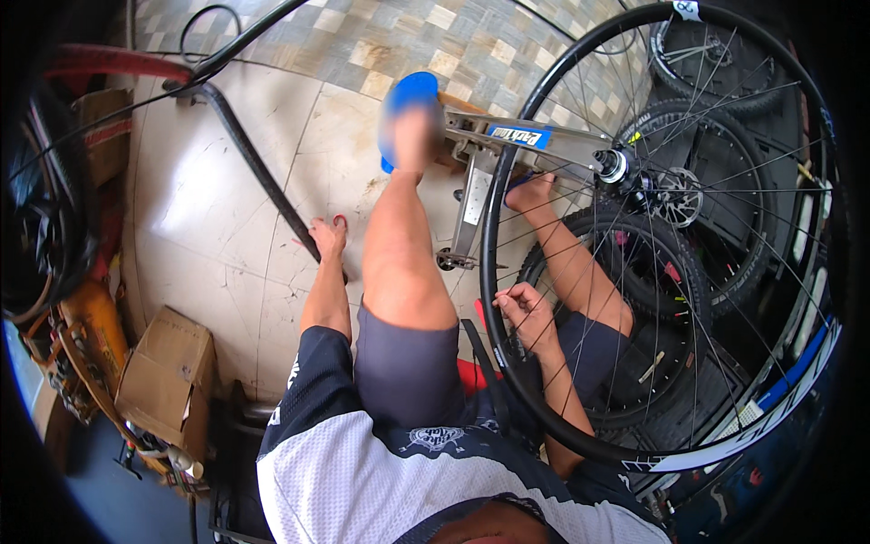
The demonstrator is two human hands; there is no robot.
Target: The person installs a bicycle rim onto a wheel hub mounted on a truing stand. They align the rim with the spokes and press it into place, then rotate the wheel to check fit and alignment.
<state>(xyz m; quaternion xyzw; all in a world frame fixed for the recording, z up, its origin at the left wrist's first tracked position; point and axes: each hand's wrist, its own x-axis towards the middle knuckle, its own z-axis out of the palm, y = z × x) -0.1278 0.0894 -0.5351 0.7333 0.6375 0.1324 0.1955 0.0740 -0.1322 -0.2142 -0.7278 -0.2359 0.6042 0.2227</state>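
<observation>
Loosely curled right grip (533, 317), beside wheel rim (489, 258)

Glossy wheel rim (492, 227), metal stand (573, 143)

From the wearer's head, a wide fisheye camera faces steeply down over the shirt (349, 467) and bent legs (408, 258) to the tiled floor (227, 181), a bicycle wheel (616, 168) standing close at right, the view bowing outward.
</observation>
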